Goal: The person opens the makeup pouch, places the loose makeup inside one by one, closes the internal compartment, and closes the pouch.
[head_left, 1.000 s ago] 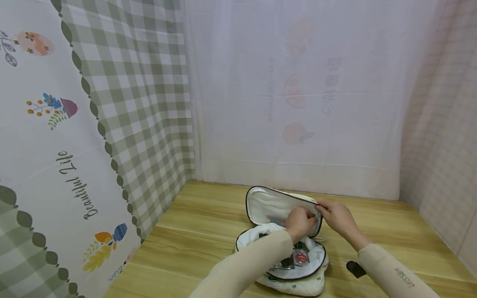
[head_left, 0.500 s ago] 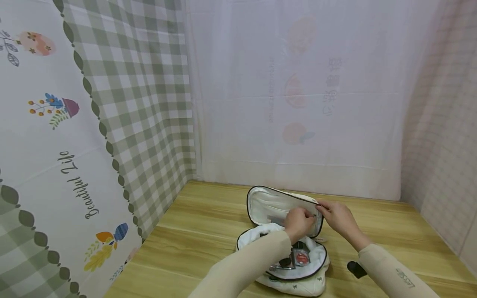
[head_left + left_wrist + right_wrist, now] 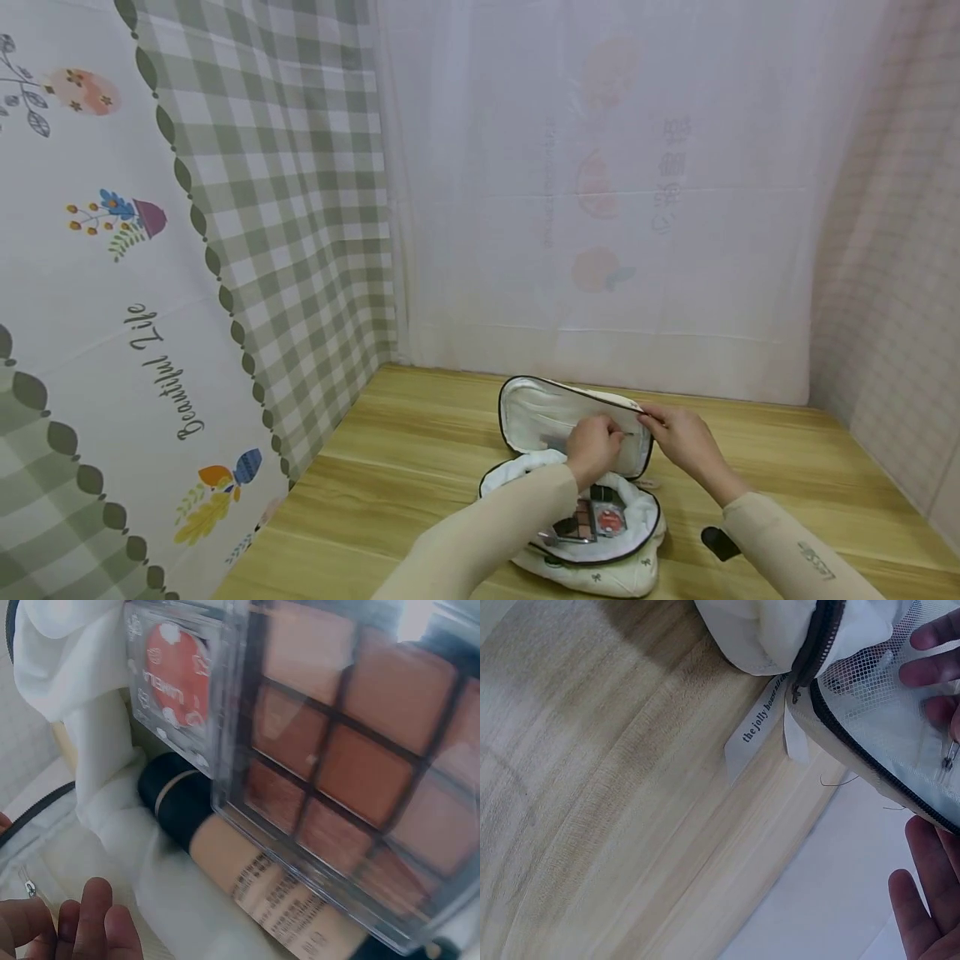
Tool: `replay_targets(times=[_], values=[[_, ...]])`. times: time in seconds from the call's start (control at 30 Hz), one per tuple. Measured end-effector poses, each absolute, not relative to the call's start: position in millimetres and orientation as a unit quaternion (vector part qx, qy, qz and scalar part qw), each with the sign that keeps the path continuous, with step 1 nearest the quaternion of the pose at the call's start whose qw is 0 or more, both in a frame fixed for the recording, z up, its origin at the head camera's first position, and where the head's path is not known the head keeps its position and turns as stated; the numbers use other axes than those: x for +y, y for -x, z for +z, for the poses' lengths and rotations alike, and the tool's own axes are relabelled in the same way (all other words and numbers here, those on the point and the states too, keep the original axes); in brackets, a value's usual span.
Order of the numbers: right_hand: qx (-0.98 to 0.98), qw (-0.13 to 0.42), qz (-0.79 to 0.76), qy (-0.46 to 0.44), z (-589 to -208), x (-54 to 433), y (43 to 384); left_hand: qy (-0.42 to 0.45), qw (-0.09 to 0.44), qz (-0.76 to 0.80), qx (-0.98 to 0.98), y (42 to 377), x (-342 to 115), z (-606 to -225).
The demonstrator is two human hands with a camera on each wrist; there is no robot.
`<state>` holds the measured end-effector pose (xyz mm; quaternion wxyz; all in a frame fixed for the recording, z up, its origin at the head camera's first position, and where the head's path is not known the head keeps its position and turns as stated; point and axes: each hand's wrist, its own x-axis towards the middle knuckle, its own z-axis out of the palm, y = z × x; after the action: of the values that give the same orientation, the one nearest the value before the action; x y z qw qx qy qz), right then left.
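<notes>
A white quilted cosmetic bag (image 3: pixel 618 579) lies unzipped, its lid (image 3: pixel 528 408) raised at the back. My left hand (image 3: pixel 595 443) pinches the small zipper pull (image 3: pixel 28 888) of the mesh pocket (image 3: pixel 862 694) inside the lid. With its fingertips, my right hand (image 3: pixel 684 437) grips the lid's upper right edge. Inside the bag sit a clear-lidded eyeshadow palette (image 3: pixel 364 761), a square compact with a red round (image 3: pixel 178 675), and a black-capped foundation bottle (image 3: pixel 225 851). My left forearm hides part of the bag's left side in the head view.
The bag stands on a wood-grain table (image 3: pixel 405 433). Beside my right sleeve lies a small black object (image 3: pixel 718 543). A printed ribbon label (image 3: pixel 756 727) hangs from the bag's side. A white curtain (image 3: pixel 487 250) and a checked cloth (image 3: pixel 300 167) surround the table.
My left hand has shifted slightly left along the lid's inner pocket, uncovering more of the palette. My right hand keeps its grip on the lid's edge.
</notes>
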<state>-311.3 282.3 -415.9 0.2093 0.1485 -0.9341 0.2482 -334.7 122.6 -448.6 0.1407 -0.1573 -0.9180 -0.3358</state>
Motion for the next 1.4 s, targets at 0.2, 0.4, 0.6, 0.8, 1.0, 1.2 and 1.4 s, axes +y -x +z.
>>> replay_targets(times=[0.2,0.4,0.6,0.8,1.0,1.2,1.4], values=[[-0.937,0.203,0.242,-0.147,-417,283,312,0.159,0.12,-0.343,-0.918,338,108,-449],[-0.94,0.204,0.23,-0.146,-418,284,315,0.149,0.104,-0.349,-0.919,341,91,-447],[-0.939,0.21,0.225,-0.153,-417,285,314,0.134,0.091,-0.359,-0.919,344,76,-446],[-0.942,0.198,0.225,-0.15,-416,286,313,0.124,0.086,-0.374,-0.915,347,58,-444],[-0.942,0.197,0.225,-0.15,-417,286,314,0.118,0.097,-0.379,-0.913,352,36,-443],[-0.943,0.192,0.228,-0.149,-418,288,315,0.11,0.108,-0.386,-0.91,357,13,-441],[-0.943,0.19,0.229,-0.148,-418,290,316,0.076,0.129,-0.393,-0.907,366,-13,-442]])
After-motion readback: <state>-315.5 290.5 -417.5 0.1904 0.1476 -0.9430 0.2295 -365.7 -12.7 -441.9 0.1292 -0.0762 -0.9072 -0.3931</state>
